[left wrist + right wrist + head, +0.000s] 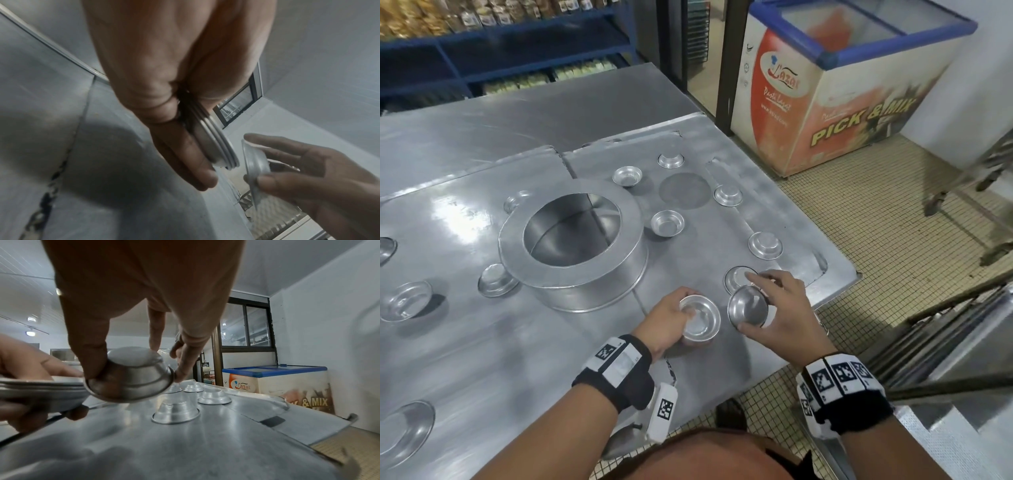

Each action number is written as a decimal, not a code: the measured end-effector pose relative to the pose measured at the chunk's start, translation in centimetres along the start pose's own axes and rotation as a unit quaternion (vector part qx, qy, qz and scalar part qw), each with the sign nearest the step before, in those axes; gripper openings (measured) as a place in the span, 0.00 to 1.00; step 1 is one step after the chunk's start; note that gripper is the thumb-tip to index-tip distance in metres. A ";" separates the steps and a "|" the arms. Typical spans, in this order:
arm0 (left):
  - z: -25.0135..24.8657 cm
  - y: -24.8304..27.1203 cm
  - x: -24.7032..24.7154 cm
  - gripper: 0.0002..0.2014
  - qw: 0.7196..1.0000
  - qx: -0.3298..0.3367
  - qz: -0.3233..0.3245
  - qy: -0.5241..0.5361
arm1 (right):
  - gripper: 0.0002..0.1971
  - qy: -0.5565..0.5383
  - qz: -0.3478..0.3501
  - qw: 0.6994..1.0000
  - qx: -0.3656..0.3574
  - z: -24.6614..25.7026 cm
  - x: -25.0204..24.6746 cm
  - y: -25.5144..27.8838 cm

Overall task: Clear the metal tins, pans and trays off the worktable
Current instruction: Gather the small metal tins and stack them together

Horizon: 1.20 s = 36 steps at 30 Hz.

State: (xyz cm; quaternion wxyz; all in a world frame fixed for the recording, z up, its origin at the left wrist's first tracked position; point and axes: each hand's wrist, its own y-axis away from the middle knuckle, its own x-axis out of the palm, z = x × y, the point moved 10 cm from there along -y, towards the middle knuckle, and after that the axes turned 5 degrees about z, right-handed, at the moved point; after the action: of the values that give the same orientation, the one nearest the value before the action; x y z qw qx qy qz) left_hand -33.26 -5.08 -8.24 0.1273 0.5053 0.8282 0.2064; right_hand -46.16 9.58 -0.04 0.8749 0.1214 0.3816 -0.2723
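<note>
While the left hand (667,317) curls round a small stack of nested tins (699,319) at lower centre of the head view, the right hand (784,308) pinches a single tilted tin (747,305) just beside it — above the tabletop (482,342), where a large round pan (573,246) sits left of scattered small tins

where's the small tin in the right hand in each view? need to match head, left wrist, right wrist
Head: tin in the right hand, lower centre-right, tilted on edge, beside the stack of tins that the left hand holds.
Left wrist: lower right, seen edge-on, pinched by right hand fingers.
Right wrist: centre-left, bottom up.
Shared landmark: the stack of tins, right next to it in all three views.
</note>
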 end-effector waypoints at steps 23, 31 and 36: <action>-0.3 0.3 -0.7 0.16 0.995 0.050 -0.017 0.083 | 0.43 -0.160 0.239 0.956 -0.066 2.8 6.5 -2.2; 0.0 0.1 -0.8 0.16 0.996 0.030 -0.064 0.059 | 0.40 0.166 0.171 0.971 0.013 -3.2 5.2 -7.6; -0.1 -0.2 -0.5 0.16 0.995 0.021 -0.077 0.061 | 0.35 0.234 0.158 0.959 0.026 -5.3 5.4 -9.2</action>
State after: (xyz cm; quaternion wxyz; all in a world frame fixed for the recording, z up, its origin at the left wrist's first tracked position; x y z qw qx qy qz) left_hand -33.22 -5.62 -8.26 0.0815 0.4287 0.8752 0.2088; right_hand -51.57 2.16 -7.71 0.7896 0.2631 0.5445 -0.1042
